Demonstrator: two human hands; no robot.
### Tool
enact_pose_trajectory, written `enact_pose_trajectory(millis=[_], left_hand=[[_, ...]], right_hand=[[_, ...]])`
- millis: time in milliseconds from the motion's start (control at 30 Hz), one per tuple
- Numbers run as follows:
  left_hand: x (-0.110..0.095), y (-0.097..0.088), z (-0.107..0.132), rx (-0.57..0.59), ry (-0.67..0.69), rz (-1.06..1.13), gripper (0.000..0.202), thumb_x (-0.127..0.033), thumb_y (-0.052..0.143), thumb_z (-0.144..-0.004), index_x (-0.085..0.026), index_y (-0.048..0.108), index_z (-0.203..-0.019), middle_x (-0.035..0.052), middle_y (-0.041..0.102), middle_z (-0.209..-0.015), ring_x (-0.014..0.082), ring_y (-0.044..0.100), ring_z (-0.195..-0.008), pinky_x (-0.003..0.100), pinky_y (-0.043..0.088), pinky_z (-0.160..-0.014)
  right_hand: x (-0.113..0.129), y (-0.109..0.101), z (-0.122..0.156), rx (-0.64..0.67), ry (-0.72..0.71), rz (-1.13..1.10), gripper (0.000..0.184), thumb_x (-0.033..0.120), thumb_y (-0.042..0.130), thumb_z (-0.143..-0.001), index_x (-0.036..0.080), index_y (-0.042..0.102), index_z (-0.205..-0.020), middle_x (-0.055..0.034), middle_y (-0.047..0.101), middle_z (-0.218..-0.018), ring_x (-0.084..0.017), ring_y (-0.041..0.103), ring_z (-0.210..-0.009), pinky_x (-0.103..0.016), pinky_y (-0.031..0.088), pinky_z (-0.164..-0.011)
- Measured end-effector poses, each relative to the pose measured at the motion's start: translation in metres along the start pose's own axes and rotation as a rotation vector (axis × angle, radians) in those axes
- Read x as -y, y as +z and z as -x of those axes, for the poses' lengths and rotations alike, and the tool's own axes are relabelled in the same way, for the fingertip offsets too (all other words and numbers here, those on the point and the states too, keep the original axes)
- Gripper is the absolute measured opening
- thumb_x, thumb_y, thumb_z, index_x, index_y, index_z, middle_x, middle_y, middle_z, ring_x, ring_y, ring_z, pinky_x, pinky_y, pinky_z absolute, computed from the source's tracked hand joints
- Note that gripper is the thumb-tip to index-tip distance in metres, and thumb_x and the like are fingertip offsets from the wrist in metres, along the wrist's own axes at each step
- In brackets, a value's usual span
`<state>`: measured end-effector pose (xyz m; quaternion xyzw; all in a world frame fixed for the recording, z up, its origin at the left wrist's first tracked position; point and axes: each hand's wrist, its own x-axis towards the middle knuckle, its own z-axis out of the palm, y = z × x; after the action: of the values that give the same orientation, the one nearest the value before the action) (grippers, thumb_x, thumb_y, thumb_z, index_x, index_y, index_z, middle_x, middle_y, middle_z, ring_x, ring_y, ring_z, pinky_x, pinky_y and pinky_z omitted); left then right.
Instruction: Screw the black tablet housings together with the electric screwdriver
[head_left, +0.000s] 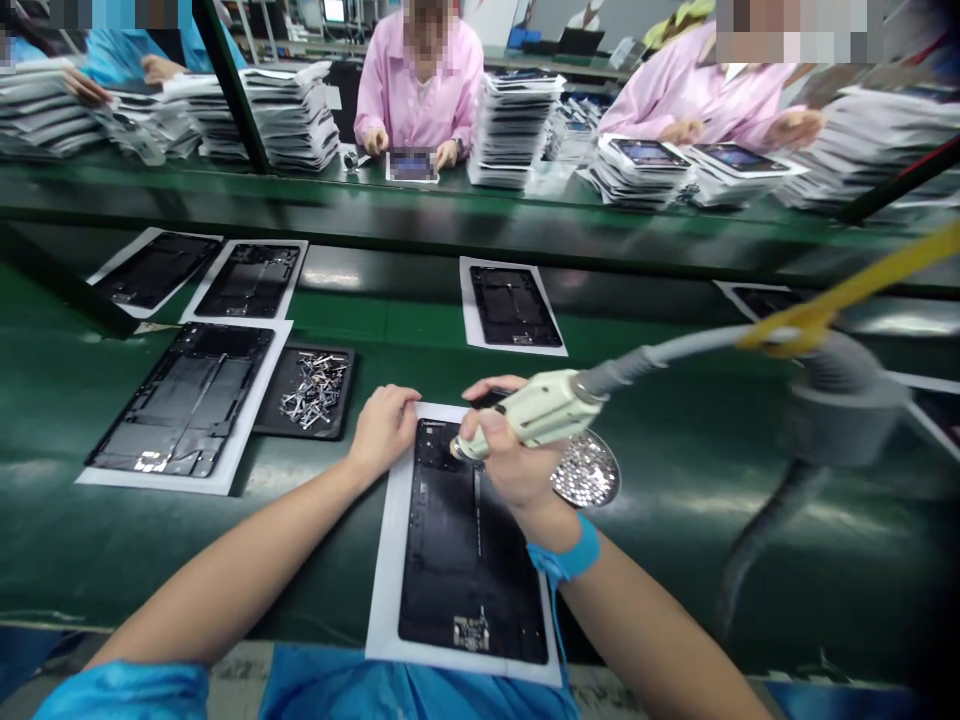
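Because the black panel point(450, 540) lies lengthwise before me on its white sheet point(386, 590), near edge by my lap point(337, 690), I'd favour keeping it flat there. A thin cord point(556, 620) drops from my blue wrist strap point(581, 552) (best kept off the panel, I judge). My hands are apart: my right hand point(521, 465) is wrapped around a pale corded tool point(551, 405), tip at the panel's far left part; contact I can't confirm. It slants rightward, and squarer would probably be steadier. Just right sits a round dish point(617, 480) of shiny bits point(589, 465). My left hand point(382, 430) rests at the sheet's far left corner; I can't tell whether it pinches, but light pressure should prevent sliding. Farther off lies another panel point(514, 305).
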<state>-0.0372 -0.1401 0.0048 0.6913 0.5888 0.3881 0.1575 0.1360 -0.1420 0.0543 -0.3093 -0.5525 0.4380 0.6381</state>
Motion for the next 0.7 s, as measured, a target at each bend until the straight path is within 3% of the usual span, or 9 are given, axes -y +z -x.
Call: enact_pose_trajectory(millis=[100, 233, 700], left_hand=[[0.012, -0.001, -0.007, 0.001, -0.07, 0.004, 0.022, -0.015, 0.046, -0.095, -0.02, 0.067, -0.101, 0.005, 0.073, -0.094, 0.0205, 0.066, -0.092, 0.035, 0.054, -0.087], [0.009, 0.0, -0.006, 0.039, -0.113, 0.016, 0.023, -0.014, 0.047, -0.095, -0.02, 0.067, -0.104, 0.004, 0.075, -0.093, 0.0199, 0.067, -0.088, 0.033, 0.053, -0.084], [0.001, 0.002, -0.008, 0.125, -0.195, -0.099, 0.025, -0.015, 0.048, -0.097, -0.021, 0.068, -0.11, 0.0051, 0.075, -0.093, 0.0225, 0.067, -0.089, 0.032, 0.049, -0.082]], right_hand=[[-0.015, 0.018, -0.013, 0.002, -0.001, 0.055, 0.024, 0.034, 0.075, -0.085, 0.023, 0.063, -0.103, -0.0022, 0.07, -0.093, -0.012, 0.066, -0.061, -0.027, 0.059, -0.054], [-0.028, 0.032, -0.022, 0.022, -0.017, 0.079, 0.021, 0.031, 0.073, -0.085, 0.021, 0.065, -0.101, -0.0025, 0.07, -0.088, -0.015, 0.069, -0.071, -0.03, 0.06, -0.062], [-0.042, 0.036, -0.019, 0.04, 0.031, 0.096, 0.03, 0.039, 0.076, -0.082, 0.021, 0.064, -0.103, 0.0001, 0.067, -0.075, -0.017, 0.066, -0.064, -0.035, 0.059, -0.067]])
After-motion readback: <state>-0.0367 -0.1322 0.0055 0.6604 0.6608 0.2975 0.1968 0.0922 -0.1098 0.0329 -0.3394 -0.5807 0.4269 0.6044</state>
